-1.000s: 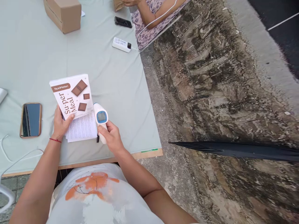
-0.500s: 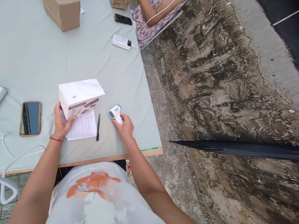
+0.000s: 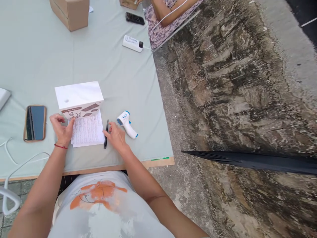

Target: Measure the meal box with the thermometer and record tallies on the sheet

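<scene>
My left hand (image 3: 61,129) is open, fingers apart, at the near left corner of a white box (image 3: 78,96) with brown print; its thumb is at the box's lower edge. Under the box's near side lies a sheet of paper (image 3: 88,132) covered in rows of small print or writing. A black pen (image 3: 105,142) lies just right of the paper. Over the pen is my right hand (image 3: 116,136), thumb across it and the other fingers on its right side, not closed round it. A white and blue infrared thermometer (image 3: 127,124) lies to the right of that hand.
A phone in a brown case (image 3: 35,123) lies at left, near a white cable (image 3: 24,164). Farther back are a cardboard box (image 3: 76,15), a white device (image 3: 133,43) and a black phone (image 3: 135,18). Another person's arm (image 3: 164,13) rests beyond the table's right edge.
My right hand has let go of the thermometer, now lying on the table, and moved left to the pen. My left hand has loosened from the white box, which has shifted left and turned slightly.
</scene>
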`<state>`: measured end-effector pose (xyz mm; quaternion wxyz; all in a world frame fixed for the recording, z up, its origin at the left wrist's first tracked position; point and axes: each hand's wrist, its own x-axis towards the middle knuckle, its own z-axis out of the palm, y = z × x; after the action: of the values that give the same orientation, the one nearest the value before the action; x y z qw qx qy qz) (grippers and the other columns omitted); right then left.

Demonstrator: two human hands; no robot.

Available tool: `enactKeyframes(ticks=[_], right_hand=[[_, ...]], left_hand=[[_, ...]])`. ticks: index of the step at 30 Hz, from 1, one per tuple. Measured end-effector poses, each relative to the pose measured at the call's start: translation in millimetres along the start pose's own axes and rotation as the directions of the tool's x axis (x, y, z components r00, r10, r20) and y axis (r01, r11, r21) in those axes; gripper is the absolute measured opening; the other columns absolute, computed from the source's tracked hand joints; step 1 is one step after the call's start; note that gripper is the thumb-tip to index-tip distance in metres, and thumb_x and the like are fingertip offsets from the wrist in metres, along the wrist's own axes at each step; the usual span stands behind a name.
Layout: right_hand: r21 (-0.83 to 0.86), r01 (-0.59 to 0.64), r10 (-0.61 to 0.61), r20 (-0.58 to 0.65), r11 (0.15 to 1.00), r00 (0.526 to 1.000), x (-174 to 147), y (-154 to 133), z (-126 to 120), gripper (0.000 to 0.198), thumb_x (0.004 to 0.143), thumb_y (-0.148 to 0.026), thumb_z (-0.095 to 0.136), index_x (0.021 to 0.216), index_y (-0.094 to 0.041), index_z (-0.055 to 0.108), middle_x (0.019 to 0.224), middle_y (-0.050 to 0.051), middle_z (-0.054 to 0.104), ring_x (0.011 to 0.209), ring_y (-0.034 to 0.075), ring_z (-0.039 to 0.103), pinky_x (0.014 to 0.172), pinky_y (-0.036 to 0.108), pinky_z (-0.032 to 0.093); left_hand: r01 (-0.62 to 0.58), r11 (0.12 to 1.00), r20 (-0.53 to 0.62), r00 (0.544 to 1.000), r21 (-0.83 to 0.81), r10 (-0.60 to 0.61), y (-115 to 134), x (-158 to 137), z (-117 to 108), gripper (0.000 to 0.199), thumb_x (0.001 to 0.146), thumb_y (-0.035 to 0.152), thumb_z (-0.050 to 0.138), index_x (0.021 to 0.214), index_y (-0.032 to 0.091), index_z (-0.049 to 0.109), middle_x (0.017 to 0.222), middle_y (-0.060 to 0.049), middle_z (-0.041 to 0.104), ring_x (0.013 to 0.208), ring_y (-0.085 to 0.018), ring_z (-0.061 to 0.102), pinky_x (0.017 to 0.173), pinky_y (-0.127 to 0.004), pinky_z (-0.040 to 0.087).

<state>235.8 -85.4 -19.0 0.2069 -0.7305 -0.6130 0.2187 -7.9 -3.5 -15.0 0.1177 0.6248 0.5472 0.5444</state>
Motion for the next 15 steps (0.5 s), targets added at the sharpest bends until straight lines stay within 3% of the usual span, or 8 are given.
enactKeyframes(ticks=[3,5,6,8,10,11,13,15], right_hand=[[0.056,0.028,-0.027,-0.011,0.998,1.0,3.9,3.3,-2.4,0.041,0.085,-0.021,0.05,0.124,-0.019,0.062,0.083,0.004,0.064,0.074,0.02,0.058,0.07,0.031,0.046],[0.202,0.086,-0.077,-0.048,0.976,0.996,4.8,10.6,-5.9,0.04,0.084,-0.02,0.044,0.118,-0.02,0.066,0.083,0.004,0.063,0.076,0.02,0.058,0.075,0.033,0.048],[0.29,0.109,-0.094,-0.065,0.951,0.993,4.6,14.5,-7.5,0.039,0.085,-0.02,0.042,0.114,-0.021,0.068,0.084,0.004,0.063,0.077,0.02,0.058,0.077,0.034,0.049],[0.449,0.127,-0.099,-0.086,0.885,0.991,3.1,21.0,-9.0,0.038,0.086,-0.022,0.038,0.105,-0.022,0.071,0.085,0.004,0.062,0.08,0.019,0.059,0.078,0.034,0.051],[0.555,0.132,-0.099,-0.088,0.822,0.991,0.9,24.1,-7.4,0.037,0.086,-0.025,0.039,0.106,-0.022,0.069,0.09,0.005,0.061,0.083,0.019,0.059,0.078,0.034,0.052],[0.59,0.132,-0.096,-0.093,0.797,0.991,-0.3,24.2,-5.4,0.035,0.085,-0.027,0.042,0.109,-0.022,0.068,0.093,0.005,0.061,0.084,0.018,0.059,0.078,0.034,0.052],[0.629,0.118,-0.062,-0.111,0.768,0.992,-2.2,22.1,0.1,0.031,0.083,-0.033,0.052,0.11,-0.023,0.064,0.095,0.004,0.06,0.083,0.017,0.058,0.079,0.033,0.052],[0.64,0.079,0.006,-0.129,0.764,0.992,-3.2,17.9,6.0,0.028,0.082,-0.039,0.059,0.105,-0.024,0.061,0.091,0.003,0.06,0.078,0.017,0.056,0.076,0.032,0.051]], left_hand=[[-0.143,0.988,0.099,0.986,0.056,0.137,11.9,-5.5,-10.3,0.031,0.09,0.027,0.062,0.073,0.022,0.038,0.07,0.003,0.042,0.062,-0.013,0.041,0.061,-0.029,0.038],[-0.214,0.976,0.267,0.943,0.028,0.199,18.5,-10.5,-15.3,0.029,0.09,0.017,0.055,0.069,0.022,0.035,0.065,0.003,0.042,0.059,-0.013,0.041,0.058,-0.028,0.035],[-0.243,0.97,0.375,0.9,0.01,0.222,21.0,-12.9,-16.9,0.027,0.087,0.014,0.052,0.068,0.022,0.035,0.065,0.002,0.044,0.058,-0.013,0.042,0.057,-0.028,0.035],[-0.307,0.952,0.587,0.771,0.003,0.246,24.3,-16.5,-18.0,0.023,0.083,0.011,0.049,0.066,0.022,0.037,0.066,0.0,0.049,0.06,-0.014,0.045,0.056,-0.028,0.035],[-0.373,0.927,0.719,0.654,0.036,0.235,26.4,-18.4,-17.4,0.019,0.08,0.01,0.048,0.067,0.022,0.042,0.068,-0.002,0.054,0.063,-0.016,0.048,0.057,-0.03,0.036],[-0.4,0.915,0.75,0.623,0.059,0.224,27.2,-19.0,-16.7,0.017,0.08,0.01,0.048,0.068,0.021,0.045,0.07,-0.002,0.055,0.065,-0.017,0.049,0.059,-0.03,0.037],[-0.433,0.896,0.768,0.605,0.097,0.209,28.4,-19.9,-15.5,0.014,0.081,0.01,0.049,0.071,0.021,0.049,0.072,-0.003,0.058,0.068,-0.018,0.052,0.062,-0.032,0.04],[-0.447,0.887,0.761,0.615,0.12,0.207,28.9,-21.7,-14.7,0.014,0.084,0.011,0.048,0.075,0.02,0.052,0.075,-0.004,0.061,0.07,-0.019,0.054,0.063,-0.032,0.041]])
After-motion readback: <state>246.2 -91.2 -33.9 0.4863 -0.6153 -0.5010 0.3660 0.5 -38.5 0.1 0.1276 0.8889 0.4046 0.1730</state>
